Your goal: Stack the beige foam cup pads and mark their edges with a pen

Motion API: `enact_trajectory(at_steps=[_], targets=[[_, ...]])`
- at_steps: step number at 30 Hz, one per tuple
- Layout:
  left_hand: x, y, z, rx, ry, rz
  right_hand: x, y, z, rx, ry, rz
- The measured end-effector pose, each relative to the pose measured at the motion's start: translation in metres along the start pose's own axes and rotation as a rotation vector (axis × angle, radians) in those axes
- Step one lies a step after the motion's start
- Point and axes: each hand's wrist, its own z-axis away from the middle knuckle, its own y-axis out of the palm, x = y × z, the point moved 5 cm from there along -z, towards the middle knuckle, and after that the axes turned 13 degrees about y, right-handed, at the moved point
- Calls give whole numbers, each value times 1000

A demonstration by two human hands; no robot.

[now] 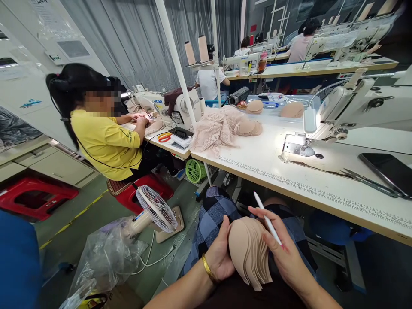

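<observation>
Over my lap, a nested stack of beige bra cups [246, 249] rests between my two hands. My left hand [222, 253] grips the stack from its left side, thumb up along the edge; a gold bracelet circles that wrist. A white marker pen [268, 219] with pink ends lies across my right hand [280, 240], held between the fingers. That hand's thumb touches the right side of the stack. On the table beyond lie beige lace fabric [215, 128] and more bra cups [247, 128].
A sewing machine [341, 111] stands on the table at right, near scissors [370, 182] and a black phone [389, 171]. At left a person in a yellow shirt [106, 141] works at another machine. A fan [157, 210] and plastic bag [106, 253] are on the floor.
</observation>
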Motion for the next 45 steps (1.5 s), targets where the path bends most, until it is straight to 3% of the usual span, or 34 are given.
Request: enact_trajectory(at_steps=[6,10,15,17,20,22,30,36,42,45], targets=[[2,1,-2,66,-28,37,5,5,10,-71,-220,381],[2,4,-2,96,-25,65,17,4,17,-197,-358,475],[-3,9,1,156,28,76,36,12,27,-173,-612,652],[-5,6,3,186,43,70,43,5,31,-264,-635,607],[-10,-6,8,168,98,49,51,-16,36,-417,-507,395],[-14,-10,10,152,135,40,54,-26,39,-446,-367,237],[-22,4,13,149,212,-15,47,-36,51,-489,18,-173],[-25,6,15,134,237,1,33,-42,30,-352,100,-410],[-22,4,13,116,213,6,15,-29,27,-175,183,-455],[-19,-4,12,95,166,16,22,-28,31,-178,150,-457]])
